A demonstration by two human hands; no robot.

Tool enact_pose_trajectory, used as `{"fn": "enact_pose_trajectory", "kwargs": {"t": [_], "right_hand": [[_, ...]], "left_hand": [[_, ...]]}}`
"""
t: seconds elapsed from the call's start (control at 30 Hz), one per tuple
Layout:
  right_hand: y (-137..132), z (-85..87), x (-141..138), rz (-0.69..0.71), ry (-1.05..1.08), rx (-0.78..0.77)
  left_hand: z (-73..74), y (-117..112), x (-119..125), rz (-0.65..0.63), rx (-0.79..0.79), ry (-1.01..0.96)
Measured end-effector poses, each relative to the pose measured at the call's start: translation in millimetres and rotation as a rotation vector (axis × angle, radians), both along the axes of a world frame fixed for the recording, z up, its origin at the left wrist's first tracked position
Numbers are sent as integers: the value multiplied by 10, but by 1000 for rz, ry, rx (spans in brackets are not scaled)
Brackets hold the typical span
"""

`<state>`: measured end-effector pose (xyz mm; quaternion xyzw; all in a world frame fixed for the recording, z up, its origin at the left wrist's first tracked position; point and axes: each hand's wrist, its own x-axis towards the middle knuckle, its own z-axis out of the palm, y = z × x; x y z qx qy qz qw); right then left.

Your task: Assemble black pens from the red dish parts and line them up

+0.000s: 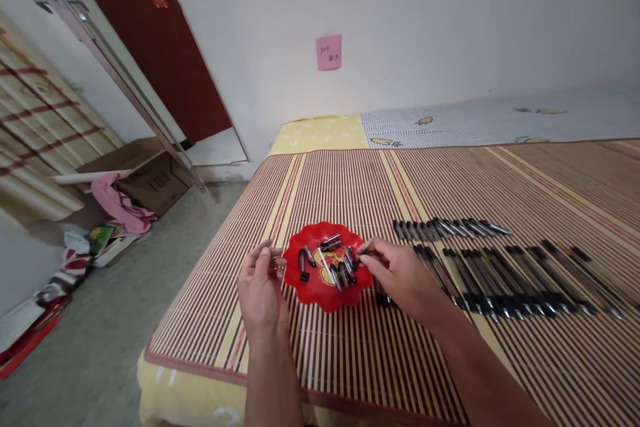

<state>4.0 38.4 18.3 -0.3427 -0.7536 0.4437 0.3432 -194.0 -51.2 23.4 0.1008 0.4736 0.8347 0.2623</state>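
A red scalloped plate (300, 290) sits on the striped mat, holding several short, dark-capped pen parts (345, 273) and a thin white stick (327, 267). At its left rim is my left hand (263, 290), thumb and fingers closed on the edge. My right hand (403, 273) pinches the opposite rim, its fingertips beside the pen parts. Some small dark pieces (385, 299) lie partly hidden under my right hand. To the right, several pens (500, 280) lie side by side in a slanted row. Behind them is a row of shorter clear pieces with dark ends (440, 228).
The striped mat (340, 187) covers a bed against a white wall, with its front edge close to me. A pink note (329, 52) is stuck on the wall. On the floor at left are a cardboard box (155, 180) and piled cloth (120, 203).
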Motion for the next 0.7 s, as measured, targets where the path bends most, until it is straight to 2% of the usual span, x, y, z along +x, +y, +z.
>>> {"fn": "enact_pose_trajectory", "kwargs": {"t": [0.13, 0.37, 0.6, 0.7], "right_hand": [[-53, -47, -86, 75, -90, 37], [-69, 35, -68, 5, 27, 7], [-45, -31, -53, 10, -150, 110], [-51, -58, -83, 49, -134, 109]], "left_hand": [[-3, -4, -12, 1, 12, -9], [-34, -9, -27, 14, 32, -8], [-18, 1, -15, 1, 29, -18], [-13, 2, -12, -3, 26, -15]]}}
